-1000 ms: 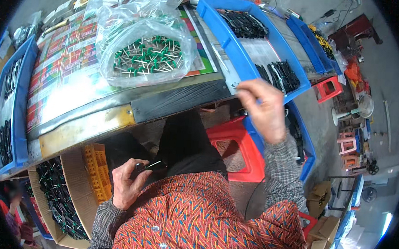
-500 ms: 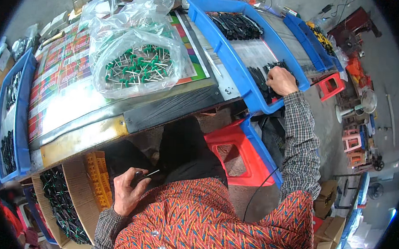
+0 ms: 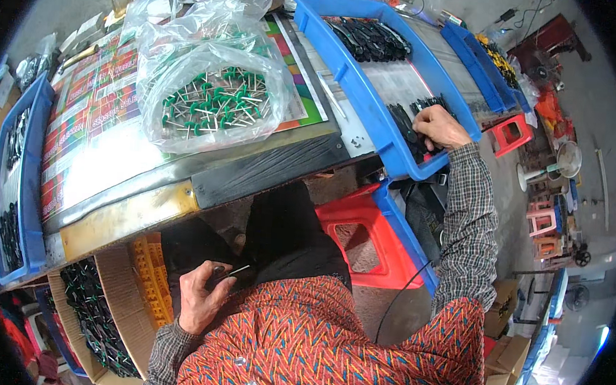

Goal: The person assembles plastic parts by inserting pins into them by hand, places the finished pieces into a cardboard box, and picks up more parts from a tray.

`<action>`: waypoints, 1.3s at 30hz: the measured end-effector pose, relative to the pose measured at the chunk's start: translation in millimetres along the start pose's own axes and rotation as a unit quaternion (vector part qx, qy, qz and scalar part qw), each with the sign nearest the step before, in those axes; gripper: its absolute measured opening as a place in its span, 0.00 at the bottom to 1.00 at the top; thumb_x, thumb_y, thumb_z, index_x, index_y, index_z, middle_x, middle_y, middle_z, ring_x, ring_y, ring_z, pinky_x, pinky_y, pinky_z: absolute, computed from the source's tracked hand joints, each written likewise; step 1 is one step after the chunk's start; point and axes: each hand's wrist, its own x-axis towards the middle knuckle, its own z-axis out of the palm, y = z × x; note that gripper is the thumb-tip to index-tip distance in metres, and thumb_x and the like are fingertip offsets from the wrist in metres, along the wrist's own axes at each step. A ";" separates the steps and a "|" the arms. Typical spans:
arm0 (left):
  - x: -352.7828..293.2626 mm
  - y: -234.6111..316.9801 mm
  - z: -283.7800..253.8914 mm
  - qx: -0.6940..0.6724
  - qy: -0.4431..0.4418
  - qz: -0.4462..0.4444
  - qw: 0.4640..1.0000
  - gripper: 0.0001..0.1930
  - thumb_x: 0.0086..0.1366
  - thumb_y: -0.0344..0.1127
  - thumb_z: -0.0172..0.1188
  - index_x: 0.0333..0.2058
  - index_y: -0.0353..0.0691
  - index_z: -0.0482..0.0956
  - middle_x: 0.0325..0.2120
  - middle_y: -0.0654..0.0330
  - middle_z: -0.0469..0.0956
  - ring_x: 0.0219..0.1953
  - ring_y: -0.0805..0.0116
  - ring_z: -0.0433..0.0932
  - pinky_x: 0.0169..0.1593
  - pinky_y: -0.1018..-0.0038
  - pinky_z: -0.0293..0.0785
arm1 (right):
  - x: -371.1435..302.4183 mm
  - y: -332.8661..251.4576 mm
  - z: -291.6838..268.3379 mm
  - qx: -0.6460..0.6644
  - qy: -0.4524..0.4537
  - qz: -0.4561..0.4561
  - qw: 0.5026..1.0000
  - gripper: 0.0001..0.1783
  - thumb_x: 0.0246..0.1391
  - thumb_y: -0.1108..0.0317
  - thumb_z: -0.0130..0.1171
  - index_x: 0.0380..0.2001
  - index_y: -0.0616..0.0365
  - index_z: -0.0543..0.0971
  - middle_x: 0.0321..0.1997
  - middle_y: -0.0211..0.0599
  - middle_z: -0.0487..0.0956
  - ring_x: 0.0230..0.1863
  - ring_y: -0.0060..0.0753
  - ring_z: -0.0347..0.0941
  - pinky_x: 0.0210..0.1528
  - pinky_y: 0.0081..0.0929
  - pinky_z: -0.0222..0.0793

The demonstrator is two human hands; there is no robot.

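Observation:
My left hand point(image 3: 201, 300), low over my lap, is closed on a small dark piece with a thin metal pin point(image 3: 241, 270) sticking out to the right. My right hand point(image 3: 442, 129) reaches into the near end of a blue tray point(image 3: 343, 71) on the right of the table. Its fingers are bent together at a pile of slim black plastic parts point(image 3: 401, 122); what they grip, if anything, is hidden. More black parts point(image 3: 368, 39) lie at the tray's far end. A clear plastic bag point(image 3: 161, 78) of green-headed metal pins point(image 3: 214, 105) sits left of the tray.
Another blue tray point(image 3: 39, 176) of black parts stands at the table's left end. Below it is a cardboard box point(image 3: 120, 287) of green-tipped black parts, beside an orange crate point(image 3: 151, 275). A red stool point(image 3: 378, 250) is under the table's right side. A wooden strip point(image 3: 134, 213) edges the table.
My right hand has shifted slightly down within the near pile, its fingers more drawn together. My left hand has moved a little right, keeping hold of the piece with the pin.

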 end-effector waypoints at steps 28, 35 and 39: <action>-12.6 6.9 -14.3 -0.049 0.020 -0.018 0.998 0.09 0.53 0.28 0.65 0.34 0.35 0.78 0.22 0.57 0.77 0.23 0.71 0.76 0.29 0.77 0.70 | -43.0 -46.5 24.7 0.112 0.274 -0.110 0.949 0.11 0.54 0.71 0.55 0.40 0.64 0.76 0.23 0.36 0.78 0.13 0.19 0.67 0.16 0.20 0.62; -11.7 6.7 -15.4 -0.065 0.037 -0.008 0.997 0.10 0.52 0.30 0.65 0.34 0.36 0.78 0.23 0.56 0.77 0.25 0.67 0.77 0.30 0.75 0.71 | -114.6 -143.1 59.7 0.321 0.141 -0.212 0.912 0.10 0.57 0.75 0.53 0.42 0.67 0.72 0.33 0.42 0.80 0.17 0.20 0.70 0.19 0.16 0.65; -14.7 8.9 -19.5 -0.101 0.057 0.012 0.993 0.09 0.54 0.30 0.65 0.34 0.36 0.78 0.19 0.62 0.72 0.21 0.78 0.68 0.26 0.79 0.65 | -133.5 -158.2 96.3 0.365 0.030 -0.229 0.902 0.10 0.55 0.79 0.54 0.41 0.66 0.73 0.36 0.42 0.80 0.19 0.20 0.70 0.23 0.15 0.67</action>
